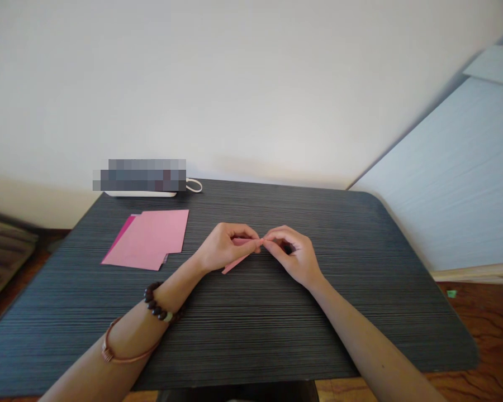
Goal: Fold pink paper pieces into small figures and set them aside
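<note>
Between my hands is a folded piece of pink paper (233,264), held just above or on the middle of the dark table. My left hand (226,245) is closed on it, thumb in front and fingers behind, covering much of the paper. My right hand (295,254) pinches the paper's right tip between thumb and fingertips, which meet those of my left hand. One narrow pink end sticks out below my left palm. How the paper is folded inside my grip is hidden.
Left of my hands lie stacked pink sheets (151,240), with a darker magenta sheet (123,234) beneath. Behind them stands a blurred-out object with a white base (142,194) and a white loop (195,185). The dark table (339,335) meets a wall (251,84).
</note>
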Action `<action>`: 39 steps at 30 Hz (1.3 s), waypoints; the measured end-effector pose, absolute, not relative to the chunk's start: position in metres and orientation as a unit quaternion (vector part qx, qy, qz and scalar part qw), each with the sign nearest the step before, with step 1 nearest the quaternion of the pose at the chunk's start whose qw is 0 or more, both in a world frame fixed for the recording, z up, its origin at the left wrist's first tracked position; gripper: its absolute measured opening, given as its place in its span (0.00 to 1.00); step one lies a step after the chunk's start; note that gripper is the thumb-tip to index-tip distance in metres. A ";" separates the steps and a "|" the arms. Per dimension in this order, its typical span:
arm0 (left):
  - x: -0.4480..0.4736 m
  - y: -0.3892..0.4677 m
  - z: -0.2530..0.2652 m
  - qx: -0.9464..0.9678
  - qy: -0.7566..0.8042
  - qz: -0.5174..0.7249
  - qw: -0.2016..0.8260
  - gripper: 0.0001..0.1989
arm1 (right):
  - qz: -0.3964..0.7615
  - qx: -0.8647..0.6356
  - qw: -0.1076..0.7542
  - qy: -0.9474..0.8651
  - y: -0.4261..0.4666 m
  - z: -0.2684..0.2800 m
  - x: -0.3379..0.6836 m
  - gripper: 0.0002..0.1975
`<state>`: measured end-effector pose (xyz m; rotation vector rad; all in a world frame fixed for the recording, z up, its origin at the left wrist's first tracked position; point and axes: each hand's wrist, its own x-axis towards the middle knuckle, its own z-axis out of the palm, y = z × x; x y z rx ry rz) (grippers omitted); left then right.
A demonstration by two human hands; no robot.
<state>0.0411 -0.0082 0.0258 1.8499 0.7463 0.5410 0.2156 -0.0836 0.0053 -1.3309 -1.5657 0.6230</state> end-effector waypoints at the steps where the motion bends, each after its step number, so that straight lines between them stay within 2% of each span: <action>1: 0.041 -0.008 0.026 0.768 0.305 0.224 0.517 0.12 | 0.268 -0.542 0.474 -0.640 -0.084 0.005 0.216 0.06; 19: 0.042 -0.003 0.017 0.730 0.307 0.234 0.564 0.12 | 0.307 -0.529 0.470 -0.637 -0.084 0.004 0.218 0.05; 28: 0.042 -0.004 0.024 0.703 0.291 0.190 0.621 0.12 | 0.284 -0.499 0.479 -0.664 -0.083 0.004 0.218 0.04; 39: 0.038 -0.001 0.024 0.630 0.290 0.136 0.708 0.07 | 0.204 -0.457 0.474 -0.725 -0.085 0.005 0.217 0.06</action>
